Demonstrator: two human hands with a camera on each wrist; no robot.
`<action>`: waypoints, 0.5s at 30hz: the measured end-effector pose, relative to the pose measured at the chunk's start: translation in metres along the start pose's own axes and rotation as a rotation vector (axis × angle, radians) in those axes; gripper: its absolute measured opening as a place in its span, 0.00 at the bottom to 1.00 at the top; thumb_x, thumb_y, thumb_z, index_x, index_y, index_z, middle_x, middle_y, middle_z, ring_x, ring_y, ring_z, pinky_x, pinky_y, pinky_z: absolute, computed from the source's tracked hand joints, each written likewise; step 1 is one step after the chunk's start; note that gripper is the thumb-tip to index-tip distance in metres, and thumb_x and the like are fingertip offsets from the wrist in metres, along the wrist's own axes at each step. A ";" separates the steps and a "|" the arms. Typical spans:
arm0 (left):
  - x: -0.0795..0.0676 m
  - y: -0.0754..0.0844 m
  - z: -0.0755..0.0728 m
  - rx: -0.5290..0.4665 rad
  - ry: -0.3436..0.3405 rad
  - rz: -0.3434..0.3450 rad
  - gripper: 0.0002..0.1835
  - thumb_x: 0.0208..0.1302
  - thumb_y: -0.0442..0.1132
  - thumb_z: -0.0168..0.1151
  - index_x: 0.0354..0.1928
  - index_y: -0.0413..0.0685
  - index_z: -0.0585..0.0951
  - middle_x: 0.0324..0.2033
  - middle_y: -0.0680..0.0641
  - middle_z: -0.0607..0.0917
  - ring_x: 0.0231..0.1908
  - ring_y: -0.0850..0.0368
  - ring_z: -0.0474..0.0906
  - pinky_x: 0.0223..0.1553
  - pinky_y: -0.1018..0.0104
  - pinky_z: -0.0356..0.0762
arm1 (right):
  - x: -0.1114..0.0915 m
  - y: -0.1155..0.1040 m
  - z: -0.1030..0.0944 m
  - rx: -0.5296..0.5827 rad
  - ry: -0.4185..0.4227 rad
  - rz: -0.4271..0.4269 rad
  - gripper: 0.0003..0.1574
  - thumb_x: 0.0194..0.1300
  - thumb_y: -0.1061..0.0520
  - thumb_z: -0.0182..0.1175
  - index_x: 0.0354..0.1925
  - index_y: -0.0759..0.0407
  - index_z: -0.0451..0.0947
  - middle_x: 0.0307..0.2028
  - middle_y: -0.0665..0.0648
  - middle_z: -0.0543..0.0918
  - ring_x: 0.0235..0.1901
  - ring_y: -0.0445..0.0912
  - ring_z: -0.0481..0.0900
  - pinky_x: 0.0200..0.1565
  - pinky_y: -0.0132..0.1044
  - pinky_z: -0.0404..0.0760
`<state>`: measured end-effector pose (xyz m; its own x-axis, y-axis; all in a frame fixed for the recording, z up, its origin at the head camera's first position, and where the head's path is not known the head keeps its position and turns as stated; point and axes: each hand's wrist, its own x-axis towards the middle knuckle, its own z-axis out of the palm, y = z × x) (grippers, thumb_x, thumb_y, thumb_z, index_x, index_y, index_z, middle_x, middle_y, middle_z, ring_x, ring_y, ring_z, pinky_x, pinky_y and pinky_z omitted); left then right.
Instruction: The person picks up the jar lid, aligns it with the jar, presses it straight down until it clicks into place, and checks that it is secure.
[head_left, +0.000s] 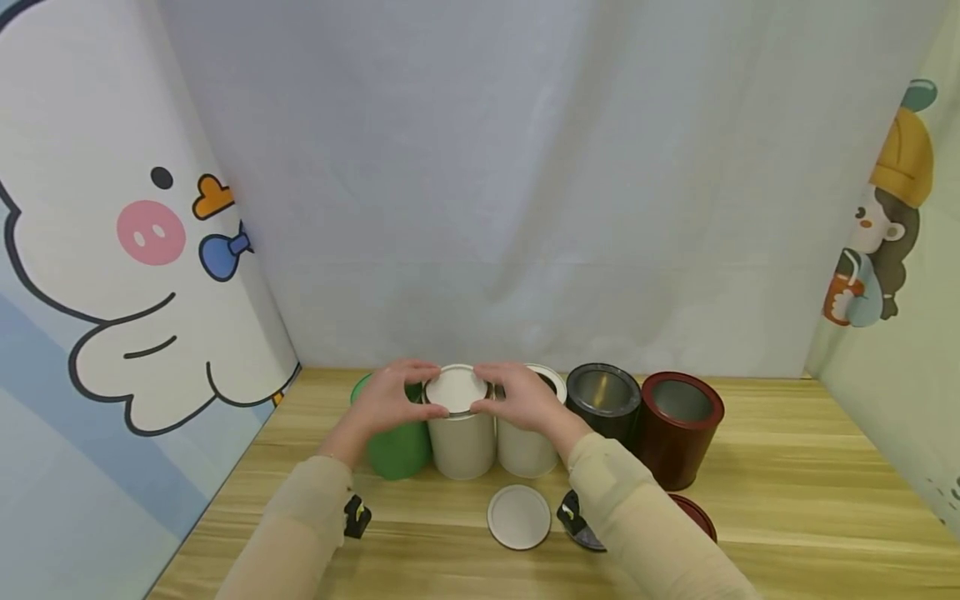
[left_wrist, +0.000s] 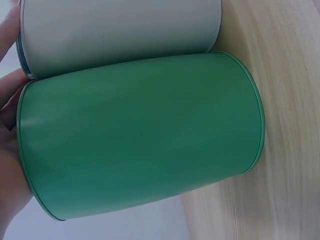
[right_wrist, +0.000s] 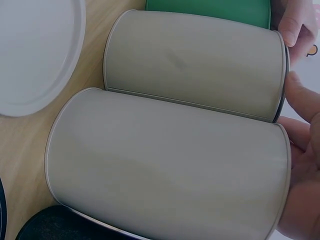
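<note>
Five-can row aside, both hands are at a white can [head_left: 463,452] that has a white lid [head_left: 456,389] on its top. My left hand [head_left: 388,402] grips the lid's left edge, thumb in front and fingers behind. From the other side, my right hand [head_left: 522,397] holds the right edge the same way. Left of this can stands a green can [head_left: 397,454], partly under the left hand. A second white can [head_left: 528,452] stands at its right, its top partly covered by the right hand. In the right wrist view, a dark line shows at the lidded can's rim [right_wrist: 286,75].
An uncovered black can [head_left: 602,392] and an uncovered dark red can [head_left: 681,442] continue the row rightward. On the wooden table [head_left: 810,500] in front lie a white lid [head_left: 519,517], a dark lid [head_left: 588,542] and a red lid [head_left: 701,518], the latter two partly behind the right sleeve.
</note>
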<state>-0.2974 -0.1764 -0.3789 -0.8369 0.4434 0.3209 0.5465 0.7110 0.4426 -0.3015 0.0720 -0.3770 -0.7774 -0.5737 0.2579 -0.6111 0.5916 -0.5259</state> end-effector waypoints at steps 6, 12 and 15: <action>0.000 0.000 -0.001 0.009 -0.035 0.010 0.35 0.54 0.49 0.77 0.60 0.37 0.80 0.58 0.37 0.79 0.61 0.38 0.72 0.59 0.43 0.72 | 0.000 0.000 0.000 -0.018 -0.007 -0.008 0.36 0.66 0.53 0.66 0.66 0.69 0.71 0.63 0.66 0.75 0.64 0.60 0.70 0.65 0.51 0.68; 0.000 0.000 -0.005 0.014 -0.070 0.029 0.35 0.56 0.49 0.75 0.61 0.36 0.78 0.59 0.36 0.79 0.61 0.37 0.72 0.59 0.43 0.72 | 0.000 0.001 0.000 -0.038 -0.014 -0.010 0.36 0.67 0.52 0.66 0.66 0.68 0.71 0.63 0.66 0.74 0.65 0.60 0.69 0.65 0.52 0.68; 0.000 -0.002 -0.005 0.025 -0.070 0.053 0.34 0.57 0.49 0.74 0.61 0.36 0.78 0.58 0.36 0.79 0.60 0.37 0.73 0.59 0.43 0.72 | -0.001 0.001 -0.001 -0.050 -0.009 -0.013 0.35 0.67 0.51 0.65 0.66 0.68 0.71 0.64 0.66 0.74 0.65 0.60 0.69 0.65 0.53 0.67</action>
<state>-0.2979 -0.1804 -0.3758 -0.8073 0.5175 0.2836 0.5900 0.6984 0.4052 -0.3014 0.0741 -0.3773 -0.7683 -0.5861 0.2573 -0.6279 0.6117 -0.4812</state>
